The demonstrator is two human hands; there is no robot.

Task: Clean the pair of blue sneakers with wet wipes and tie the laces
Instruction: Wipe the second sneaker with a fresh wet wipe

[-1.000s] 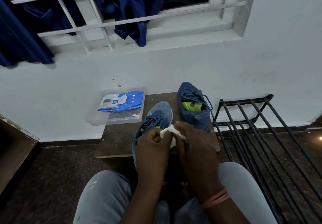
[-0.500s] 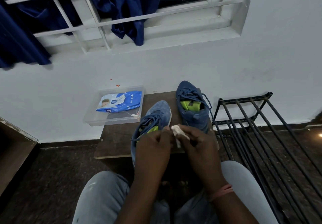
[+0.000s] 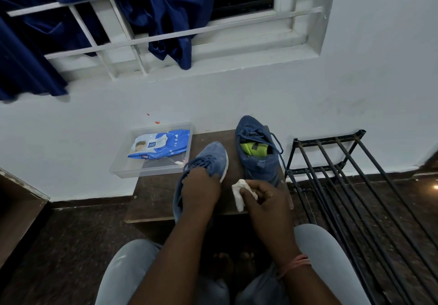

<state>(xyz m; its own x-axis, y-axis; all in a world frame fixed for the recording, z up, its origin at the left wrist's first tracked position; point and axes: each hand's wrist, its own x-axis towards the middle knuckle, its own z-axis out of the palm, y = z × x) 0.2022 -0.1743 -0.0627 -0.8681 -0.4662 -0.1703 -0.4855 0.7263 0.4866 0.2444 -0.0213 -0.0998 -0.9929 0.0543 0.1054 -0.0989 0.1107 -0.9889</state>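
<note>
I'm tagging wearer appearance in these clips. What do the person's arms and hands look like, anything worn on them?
Both forearms are bare, with no sleeves in view and no gloves. The right hand has a thin pinkish-orange thread band wound round the wrist. The left hand shows no band, watch or ring. No rings are visible on either hand.

Home room, barred window (image 3: 166, 36) with blue curtain (image 3: 170, 20), metal shoe rack (image 3: 355, 186), low wooden table (image 3: 154, 193)

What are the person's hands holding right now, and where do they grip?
The left hand grips the nearer blue sneaker over its laced middle. The right hand pinches a crumpled white wipe by its upper end; the rest hangs loose.
</note>
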